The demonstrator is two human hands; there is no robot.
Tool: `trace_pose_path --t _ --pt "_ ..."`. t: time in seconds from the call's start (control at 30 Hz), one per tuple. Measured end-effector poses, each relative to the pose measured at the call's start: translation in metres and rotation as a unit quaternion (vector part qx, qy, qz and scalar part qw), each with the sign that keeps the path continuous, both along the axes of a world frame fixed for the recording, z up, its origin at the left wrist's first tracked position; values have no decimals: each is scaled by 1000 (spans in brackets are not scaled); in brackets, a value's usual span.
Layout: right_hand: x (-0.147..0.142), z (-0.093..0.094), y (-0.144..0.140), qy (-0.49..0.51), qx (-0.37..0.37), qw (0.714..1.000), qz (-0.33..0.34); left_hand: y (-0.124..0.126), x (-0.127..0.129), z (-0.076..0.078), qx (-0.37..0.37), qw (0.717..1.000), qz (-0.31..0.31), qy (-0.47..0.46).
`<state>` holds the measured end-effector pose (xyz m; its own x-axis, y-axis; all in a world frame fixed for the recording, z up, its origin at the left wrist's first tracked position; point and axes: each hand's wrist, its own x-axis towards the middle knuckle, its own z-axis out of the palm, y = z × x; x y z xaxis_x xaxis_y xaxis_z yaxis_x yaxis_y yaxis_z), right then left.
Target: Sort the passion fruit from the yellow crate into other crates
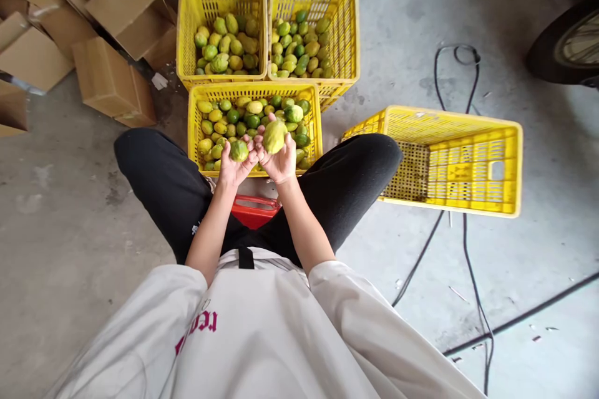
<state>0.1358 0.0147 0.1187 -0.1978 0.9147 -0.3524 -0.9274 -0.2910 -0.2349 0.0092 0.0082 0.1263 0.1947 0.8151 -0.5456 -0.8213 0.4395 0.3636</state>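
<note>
While you sit with your knees apart in black trousers (156,181), a red plastic object (253,218) shows between your legs, mostly hidden. A black cable (519,315) lies on the concrete floor (60,249) at near right. Just beyond the red plastic object, your left hand (235,168) is turned palm up and curled around a green fruit (239,151); your right hand (281,162) grips a larger, yellow-green fruit (274,137). Your hands nearly meet, and you cannot tell whether they touch. You have both fruits above the near crate (255,173), which carries many yellow and green fruits. By your right knee, a side crate (472,199) rests on the floor. Beyond the near crate, the far left crate (183,31) and far right crate (354,25) stand side by side, each with similar fruits. Cardboard boxes (107,78) are heaped at far left; a wheel (545,50) shows at far right.
</note>
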Motion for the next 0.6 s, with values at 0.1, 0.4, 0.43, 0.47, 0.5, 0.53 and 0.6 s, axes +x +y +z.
trace_pose_path --t 0.1,0.4,0.43,0.47,0.5,0.53,0.6 --pt "0 -4 -1 0 -1 1000 31 -1 -3 -1 -3 999 -30 -34" --pt "0 -3 -3 1 8 999 35 3 -3 -2 -25 999 -35 1" --pt "1 -2 -3 9 8 1000 29 3 -4 -1 -12 1000 -24 -3" --pt "3 0 -3 17 11 1000 19 2 -5 0 1 1000 -14 -10" --pt "6 2 -3 22 17 1000 5 2 -6 2 13 1000 -6 -16" --pt "8 4 -2 24 26 999 -10 1 -7 4 25 1000 -1 -20" --pt "11 5 -2 18 45 998 -29 0 -8 5 39 999 4 -16"
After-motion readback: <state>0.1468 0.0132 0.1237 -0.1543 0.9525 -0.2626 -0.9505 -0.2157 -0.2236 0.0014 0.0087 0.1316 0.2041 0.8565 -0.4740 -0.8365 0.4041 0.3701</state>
